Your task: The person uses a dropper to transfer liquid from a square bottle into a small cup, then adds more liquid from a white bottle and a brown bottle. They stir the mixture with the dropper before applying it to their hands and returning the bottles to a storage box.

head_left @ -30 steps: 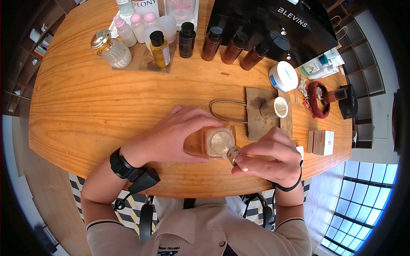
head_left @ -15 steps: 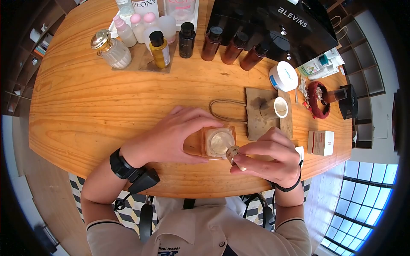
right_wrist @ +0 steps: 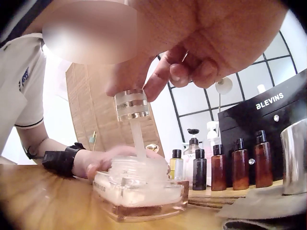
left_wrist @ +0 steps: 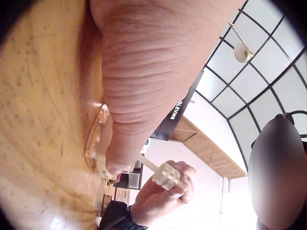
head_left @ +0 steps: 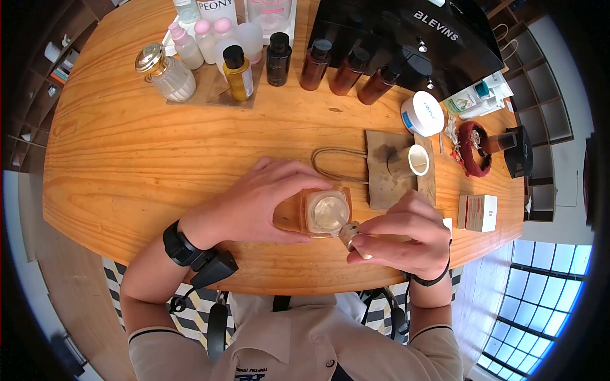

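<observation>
A square glass jar (head_left: 343,197) with an open round mouth and pale contents stands on the wooden table (head_left: 159,140). My left hand (head_left: 260,200) holds it from the left, thumb on the near side and fingers on the far side. My right hand (head_left: 410,235) pinches a dropper (right_wrist: 132,105) by its metallic-banded cap, to the right of the jar. In the right wrist view the dropper's translucent stem (right_wrist: 138,136) slants down into the jar's mouth. The stem's lower end is lost in the pale contents.
A brown paper bag (head_left: 381,187) with a small cup (head_left: 416,160) lies right of the jar. Further back stand a white tub (head_left: 421,113), several brown bottles (head_left: 346,75) and a black BLEVINS box (head_left: 381,32). A small carton (head_left: 478,213) sits at the right.
The dropper in my right hand has shifted slightly, first leftward and then back to the right, staying at the jar's mouth. My left hand and the jar have not moved.
</observation>
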{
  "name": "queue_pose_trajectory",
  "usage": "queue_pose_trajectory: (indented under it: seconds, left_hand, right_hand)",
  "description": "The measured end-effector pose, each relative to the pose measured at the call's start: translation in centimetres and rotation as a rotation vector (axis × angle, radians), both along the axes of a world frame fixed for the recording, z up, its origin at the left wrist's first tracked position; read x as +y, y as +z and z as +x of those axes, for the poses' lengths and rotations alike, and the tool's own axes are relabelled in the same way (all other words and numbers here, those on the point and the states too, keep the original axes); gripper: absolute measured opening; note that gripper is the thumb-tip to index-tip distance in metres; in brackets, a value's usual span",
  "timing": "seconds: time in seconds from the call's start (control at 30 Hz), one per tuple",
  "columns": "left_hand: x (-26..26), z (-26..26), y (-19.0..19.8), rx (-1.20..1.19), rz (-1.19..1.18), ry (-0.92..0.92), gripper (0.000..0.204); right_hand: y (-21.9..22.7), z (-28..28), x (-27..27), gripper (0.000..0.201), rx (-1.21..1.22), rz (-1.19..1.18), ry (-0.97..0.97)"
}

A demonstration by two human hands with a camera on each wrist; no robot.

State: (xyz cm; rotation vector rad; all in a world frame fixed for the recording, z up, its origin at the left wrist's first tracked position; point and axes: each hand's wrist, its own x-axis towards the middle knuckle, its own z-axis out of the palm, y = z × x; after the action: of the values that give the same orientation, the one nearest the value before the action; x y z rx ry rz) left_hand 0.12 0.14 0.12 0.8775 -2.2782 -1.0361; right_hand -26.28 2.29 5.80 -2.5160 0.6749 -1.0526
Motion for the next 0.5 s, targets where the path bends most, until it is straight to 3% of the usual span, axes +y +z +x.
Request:
queue_pose_trajectory:
  seconds: [0.5]
  left_hand:
    - [-0.01,0.00,0.02,0.003,0.005,-0.001,0.072]
  right_hand:
    - [-0.28,-0.14,0.03,0.030,-0.012,-0.017,-0.022]
